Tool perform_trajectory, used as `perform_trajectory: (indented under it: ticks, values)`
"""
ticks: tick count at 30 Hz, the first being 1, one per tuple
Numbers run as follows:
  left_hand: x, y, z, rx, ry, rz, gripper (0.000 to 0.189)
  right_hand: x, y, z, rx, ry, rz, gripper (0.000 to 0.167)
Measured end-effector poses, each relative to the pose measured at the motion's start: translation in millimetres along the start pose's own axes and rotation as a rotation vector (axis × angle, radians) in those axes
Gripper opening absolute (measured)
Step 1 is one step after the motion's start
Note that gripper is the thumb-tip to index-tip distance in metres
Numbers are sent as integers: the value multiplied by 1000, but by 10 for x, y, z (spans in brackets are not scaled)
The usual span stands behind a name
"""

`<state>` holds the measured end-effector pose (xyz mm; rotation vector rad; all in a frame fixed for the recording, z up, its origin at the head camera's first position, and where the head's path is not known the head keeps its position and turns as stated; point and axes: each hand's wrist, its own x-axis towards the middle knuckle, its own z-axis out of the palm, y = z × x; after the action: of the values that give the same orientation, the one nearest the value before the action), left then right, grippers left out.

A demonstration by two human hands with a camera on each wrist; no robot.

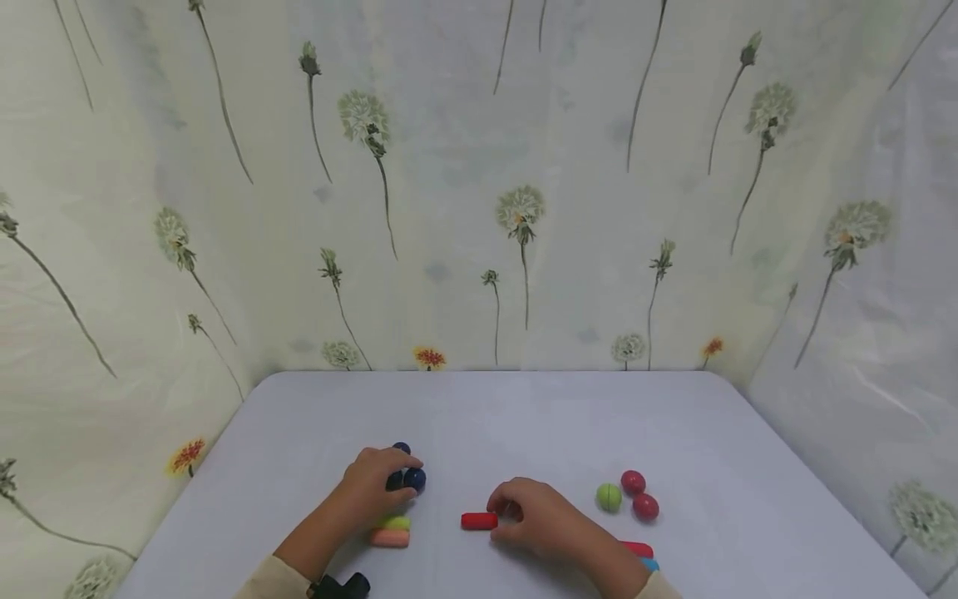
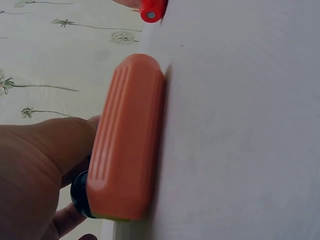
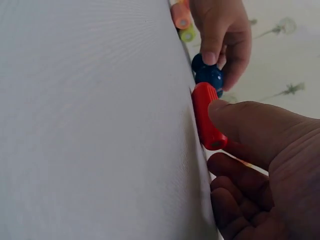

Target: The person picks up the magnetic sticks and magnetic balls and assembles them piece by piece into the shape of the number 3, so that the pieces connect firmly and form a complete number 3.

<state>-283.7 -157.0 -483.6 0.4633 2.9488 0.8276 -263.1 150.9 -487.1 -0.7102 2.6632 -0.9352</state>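
My left hand (image 1: pixel 377 482) bends over a small group of dark blue balls, its thumb and fingertips around the nearest dark blue ball (image 1: pixel 415 480). A second dark blue ball (image 1: pixel 402 448) shows just beyond the fingers, and another is partly hidden under them. Below that hand lie a yellow-green stick (image 1: pixel 395 523) and a salmon stick (image 1: pixel 391 539), side by side; the ribbed salmon stick (image 2: pixel 125 135) fills much of the left wrist view. Right of them, my right hand (image 1: pixel 542 520) pinches the right end of a short red stick (image 1: pixel 476 521) lying on the table.
To the right sit two red balls (image 1: pixel 633 482) and a grooved green ball (image 1: pixel 609 497). Another red stick (image 1: pixel 636 549) and a blue stick (image 1: pixel 649 564) are partly covered by the right forearm. Flower-patterned cloth (image 1: pixel 449 208) stands around the white table (image 1: pixel 509 416).
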Motion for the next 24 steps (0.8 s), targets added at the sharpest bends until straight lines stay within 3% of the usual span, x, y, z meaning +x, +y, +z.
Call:
perform_trajectory:
  ticks: [12,24]
  values:
    - [-15,-25,34,-3,-31,-56,38,-34,41,62,51,24,34,13]
    - [36,-28,35,8,-36,-27,38,-28,88,1,62,65,73,13]
